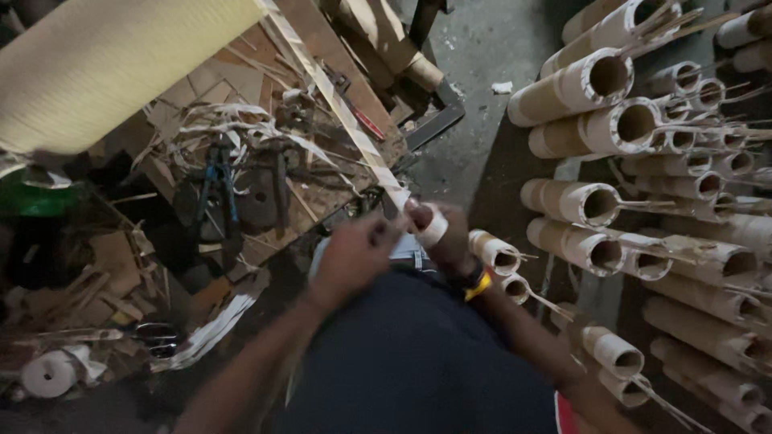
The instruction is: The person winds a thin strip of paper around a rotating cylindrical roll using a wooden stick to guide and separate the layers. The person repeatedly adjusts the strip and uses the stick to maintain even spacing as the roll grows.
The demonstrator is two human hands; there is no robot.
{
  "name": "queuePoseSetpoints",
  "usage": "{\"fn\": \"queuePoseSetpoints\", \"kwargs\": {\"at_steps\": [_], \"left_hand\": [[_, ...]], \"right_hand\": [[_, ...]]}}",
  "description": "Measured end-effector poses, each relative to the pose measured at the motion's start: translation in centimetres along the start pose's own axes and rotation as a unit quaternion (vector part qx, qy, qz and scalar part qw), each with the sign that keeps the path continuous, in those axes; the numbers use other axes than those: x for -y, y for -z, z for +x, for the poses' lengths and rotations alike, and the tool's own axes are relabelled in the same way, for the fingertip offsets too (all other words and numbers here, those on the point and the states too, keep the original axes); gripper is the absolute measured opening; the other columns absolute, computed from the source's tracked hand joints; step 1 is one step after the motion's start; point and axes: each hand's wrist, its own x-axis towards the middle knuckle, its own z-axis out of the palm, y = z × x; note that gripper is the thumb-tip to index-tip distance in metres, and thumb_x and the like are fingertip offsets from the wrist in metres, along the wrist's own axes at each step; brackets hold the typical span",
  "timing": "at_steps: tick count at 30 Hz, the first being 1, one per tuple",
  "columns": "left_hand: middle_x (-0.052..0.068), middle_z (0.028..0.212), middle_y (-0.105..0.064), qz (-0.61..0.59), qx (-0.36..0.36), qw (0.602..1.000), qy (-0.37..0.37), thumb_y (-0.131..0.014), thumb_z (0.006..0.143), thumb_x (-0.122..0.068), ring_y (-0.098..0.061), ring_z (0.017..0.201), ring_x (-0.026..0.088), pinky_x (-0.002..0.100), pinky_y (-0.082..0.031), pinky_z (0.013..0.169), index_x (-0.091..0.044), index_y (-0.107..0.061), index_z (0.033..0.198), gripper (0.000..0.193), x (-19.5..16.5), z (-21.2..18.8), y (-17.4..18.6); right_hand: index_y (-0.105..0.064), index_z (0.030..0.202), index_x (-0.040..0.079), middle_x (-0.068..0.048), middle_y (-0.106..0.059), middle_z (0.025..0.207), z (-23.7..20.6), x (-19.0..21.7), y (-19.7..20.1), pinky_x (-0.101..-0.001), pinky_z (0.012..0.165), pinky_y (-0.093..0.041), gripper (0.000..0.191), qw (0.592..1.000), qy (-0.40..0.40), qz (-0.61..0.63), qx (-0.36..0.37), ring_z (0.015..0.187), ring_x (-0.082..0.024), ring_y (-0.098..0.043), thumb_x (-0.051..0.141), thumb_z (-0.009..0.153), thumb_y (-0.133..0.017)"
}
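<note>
The right hand (434, 229) has its fingers clamped on the near end of a long pale strip (346, 112) that runs up and away over the messy bench (265, 201), while the left hand (350, 253) is blurry, so I cannot tell its grip

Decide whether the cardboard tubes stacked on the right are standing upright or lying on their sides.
Lying on their sides. The cardboard tubes are piled lengthwise, their round open ends facing sideways, thin sticks poking out of several.

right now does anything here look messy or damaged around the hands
Yes. Pale torn strips and cardboard scraps lie tangled over blue-handled pliers on the cluttered bench, left of the left hand. The right hand has white tape wrapped on one finger.
</note>
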Motion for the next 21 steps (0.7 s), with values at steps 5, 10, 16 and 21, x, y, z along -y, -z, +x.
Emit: {"fn": "queuePoseSetpoints", "kwargs": {"at_steps": [5,10,16,21], "left_hand": [[0.011,0.120,-0.064,-0.259,0.093,0.954,-0.121,-0.069,0.096,-0.028,-0.064,0.102,0.020,0.033,-0.053,0.086,-0.006,-0.062,0.127,0.039,4.9,4.3,-1.0],[0.010,0.104,-0.073,-0.238,0.137,0.959,-0.075,-0.068,0.097,-0.023,-0.068,0.094,0.016,0.031,-0.056,0.082,-0.001,-0.074,0.108,0.025,7.1,6.2,-3.2],[0.003,0.078,-0.072,-0.211,0.077,0.974,-0.030,-0.070,0.096,-0.028,-0.065,0.072,0.013,0.032,-0.053,0.066,-0.003,-0.077,0.092,0.027,7.4,4.0,-3.4],[0.010,0.070,-0.057,-0.165,0.060,0.984,-0.028,-0.070,0.104,-0.032,-0.049,0.066,0.011,0.036,-0.043,0.058,0.002,-0.068,0.081,0.041,5.9,1.4,-2.4]], "right_hand": [[-0.068,0.097,0.008,-0.002,-0.061,0.077,1.3,-4.1,0.5,-0.0237,0.045,-0.034,0.030,0.642,-0.296,0.584,0.398,0.055,-0.010,-0.045,0.028,0.114,-0.053],[-0.067,0.098,0.008,-0.007,-0.062,0.076,1.6,-6.6,0.4,-0.0208,0.041,-0.037,0.030,0.660,-0.351,0.559,0.360,0.056,-0.010,-0.047,0.029,0.109,-0.047],[-0.072,0.102,0.005,-0.011,-0.072,0.082,-0.9,-2.8,0.7,-0.0278,0.053,-0.049,0.038,0.936,-0.247,-0.006,0.250,0.062,-0.017,-0.063,0.034,0.109,-0.049],[-0.067,0.120,0.001,-0.014,-0.071,0.104,-4.3,4.8,-0.2,-0.0350,0.077,-0.057,0.035,0.978,0.141,-0.152,-0.008,0.088,-0.026,-0.067,0.018,0.090,-0.067]]}}
